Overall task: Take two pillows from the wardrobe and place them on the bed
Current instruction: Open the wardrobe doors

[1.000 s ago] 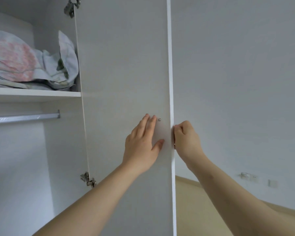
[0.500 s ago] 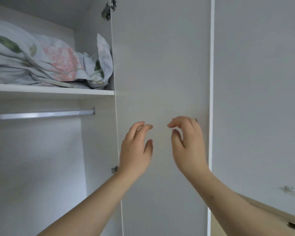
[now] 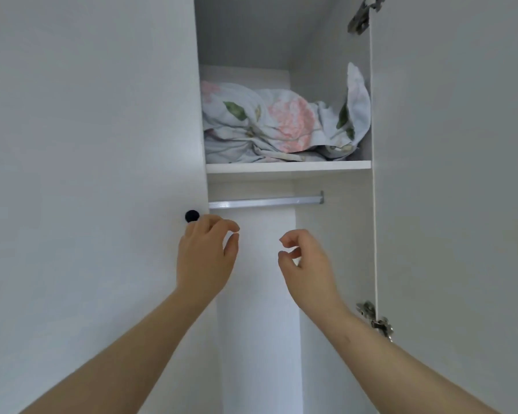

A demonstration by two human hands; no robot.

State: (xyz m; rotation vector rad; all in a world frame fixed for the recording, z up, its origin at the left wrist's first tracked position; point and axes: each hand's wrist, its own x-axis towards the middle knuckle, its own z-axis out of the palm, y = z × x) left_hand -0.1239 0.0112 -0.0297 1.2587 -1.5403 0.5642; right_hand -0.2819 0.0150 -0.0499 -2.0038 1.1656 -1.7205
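Lying crumpled on the white upper wardrobe shelf (image 3: 287,166): floral pink-and-green pillows (image 3: 278,127), no writing readable. Below the shelf, a silver hanging rail (image 3: 265,201). Lower still, left hand (image 3: 205,258) and right hand (image 3: 308,264), both loosely curled and empty, the left just beside a black round knob (image 3: 192,216).

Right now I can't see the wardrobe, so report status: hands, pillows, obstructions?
Left hand and right hand raised, empty. Floral pillows on upper shelf, untouched. Left door closed beside opening.

Pale floral pillows (image 3: 281,127), white wardrobe (image 3: 87,115), black knob (image 3: 192,216).
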